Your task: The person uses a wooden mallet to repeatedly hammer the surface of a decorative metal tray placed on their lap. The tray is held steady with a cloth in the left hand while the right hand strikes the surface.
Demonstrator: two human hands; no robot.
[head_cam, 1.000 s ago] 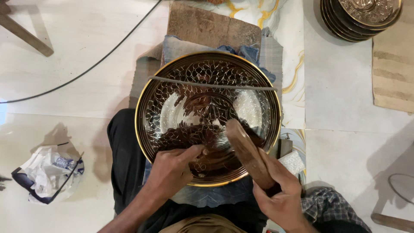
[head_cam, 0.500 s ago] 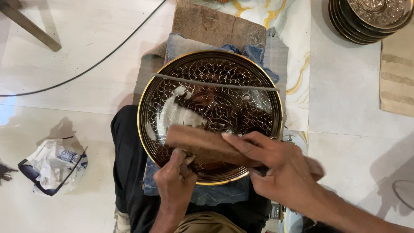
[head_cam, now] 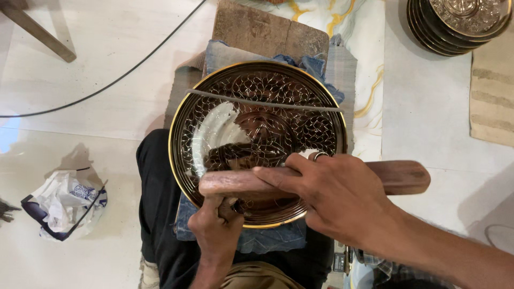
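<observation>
A round engraved metal plate [head_cam: 257, 107] with a gold rim rests on blue cloth over my lap. My right hand [head_cam: 334, 195] grips a long wooden mallet [head_cam: 401, 177] lying sideways across the plate's near part, with a ring on one finger. My left hand [head_cam: 217, 227] is closed at the plate's near rim, just under the mallet's left end; whatever small thing it pinches is hidden. A thin metal rod [head_cam: 257, 100] lies across the plate's far half.
A wooden block [head_cam: 267, 29] sits beyond the plate. A stack of similar plates [head_cam: 455, 24] stands at the top right. A crumpled paper and bag [head_cam: 64, 203] lie at the left. A black cable [head_cam: 107, 88] crosses the floor. A woven mat [head_cam: 492, 96] is at the right.
The mallet has swung from upright at the plate's right side to lying flat across it. My right hand has moved up and left over the plate.
</observation>
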